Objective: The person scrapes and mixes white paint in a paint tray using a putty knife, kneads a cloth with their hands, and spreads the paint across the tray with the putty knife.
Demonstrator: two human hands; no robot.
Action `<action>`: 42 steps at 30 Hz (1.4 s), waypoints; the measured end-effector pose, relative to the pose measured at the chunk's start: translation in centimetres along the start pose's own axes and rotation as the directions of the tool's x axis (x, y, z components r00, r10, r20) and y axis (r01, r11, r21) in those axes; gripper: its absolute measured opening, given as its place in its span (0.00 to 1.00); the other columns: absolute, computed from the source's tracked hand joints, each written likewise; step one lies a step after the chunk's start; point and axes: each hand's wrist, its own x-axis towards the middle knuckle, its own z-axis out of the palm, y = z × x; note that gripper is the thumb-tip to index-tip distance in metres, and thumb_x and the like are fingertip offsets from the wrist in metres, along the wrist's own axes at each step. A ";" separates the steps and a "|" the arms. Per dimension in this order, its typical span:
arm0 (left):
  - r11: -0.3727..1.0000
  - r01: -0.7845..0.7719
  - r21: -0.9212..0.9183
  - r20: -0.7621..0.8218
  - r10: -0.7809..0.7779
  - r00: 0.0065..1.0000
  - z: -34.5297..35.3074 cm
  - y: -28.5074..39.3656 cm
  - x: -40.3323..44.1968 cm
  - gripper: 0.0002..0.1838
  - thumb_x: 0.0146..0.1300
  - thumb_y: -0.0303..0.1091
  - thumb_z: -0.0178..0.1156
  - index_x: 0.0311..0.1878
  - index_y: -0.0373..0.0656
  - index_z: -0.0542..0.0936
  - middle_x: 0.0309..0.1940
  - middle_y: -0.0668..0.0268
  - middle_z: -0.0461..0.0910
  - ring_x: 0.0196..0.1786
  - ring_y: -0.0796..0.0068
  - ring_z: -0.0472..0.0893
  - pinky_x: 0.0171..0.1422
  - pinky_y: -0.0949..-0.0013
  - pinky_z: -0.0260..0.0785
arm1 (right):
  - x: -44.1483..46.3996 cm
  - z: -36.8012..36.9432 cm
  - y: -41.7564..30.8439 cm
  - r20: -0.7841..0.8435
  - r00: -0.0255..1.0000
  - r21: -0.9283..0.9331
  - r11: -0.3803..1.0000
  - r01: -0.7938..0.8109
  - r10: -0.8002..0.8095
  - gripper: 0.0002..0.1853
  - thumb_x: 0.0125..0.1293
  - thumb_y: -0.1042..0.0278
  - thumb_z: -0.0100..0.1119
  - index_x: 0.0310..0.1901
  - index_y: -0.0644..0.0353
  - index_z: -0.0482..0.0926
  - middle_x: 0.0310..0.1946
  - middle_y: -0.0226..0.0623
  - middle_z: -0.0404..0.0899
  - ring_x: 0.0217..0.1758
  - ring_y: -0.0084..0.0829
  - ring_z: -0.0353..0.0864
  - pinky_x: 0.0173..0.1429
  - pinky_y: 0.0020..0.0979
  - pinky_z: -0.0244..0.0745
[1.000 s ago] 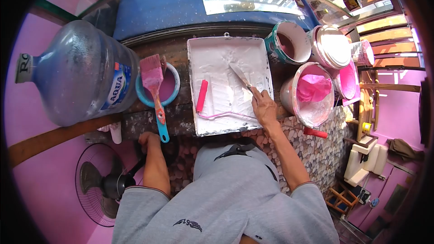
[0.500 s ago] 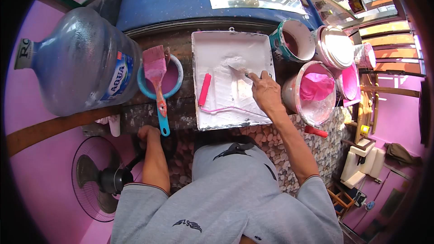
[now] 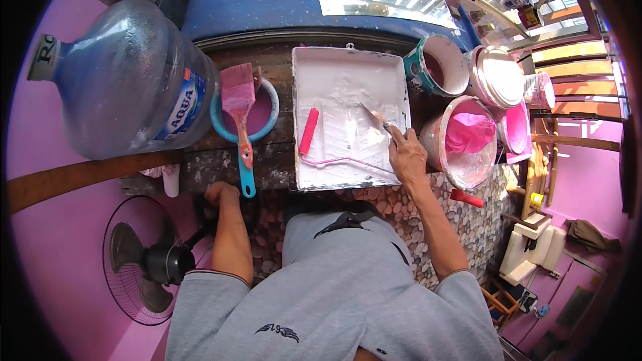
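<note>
My right hand point(image 3: 408, 154) is closed round the handle of a putty knife point(image 3: 374, 115). The knife's blade points up and left over the white-coated paint tray point(image 3: 351, 180), where ridged white paint lies. Inside the tray, at the left, is a small pink roller point(image 3: 309, 132); its thin wire handle point(image 3: 348, 160) runs rightward under my right hand. My left hand point(image 3: 222, 192) is low at the bench's front edge, its fingers mostly hidden. Near it hangs the blue handle of a paint-stained brush point(image 3: 239, 103), laid across a blue-rimmed tub point(image 3: 272, 117).
A large water jug point(image 3: 134, 87) lies on its side at the left, above a fan point(image 3: 144, 261). To the tray's right stand a paint bucket with a pink cloth point(image 3: 471, 132), an open green can point(image 3: 435, 67) and a lidded bucket point(image 3: 500, 77). Blue padding point(image 3: 254, 0) lies behind.
My right hand and the putty knife have drawn back slightly toward me and to the right within the tray. The whole view has shifted a little. My left hand stays at the bench edge.
</note>
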 end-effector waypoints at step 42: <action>-0.594 -0.081 -0.800 -0.049 -0.071 0.996 -18.3 -21.5 11.1 0.49 0.57 0.65 0.59 0.60 0.20 0.67 0.62 0.52 0.71 0.56 0.60 0.77 0.59 0.57 0.71 | -20.6 2.9 -4.2 -0.314 0.827 0.368 0.862 -0.348 0.467 0.15 0.61 0.65 0.61 0.46 0.65 0.81 0.32 0.41 0.83 0.33 0.33 0.81 0.40 0.33 0.75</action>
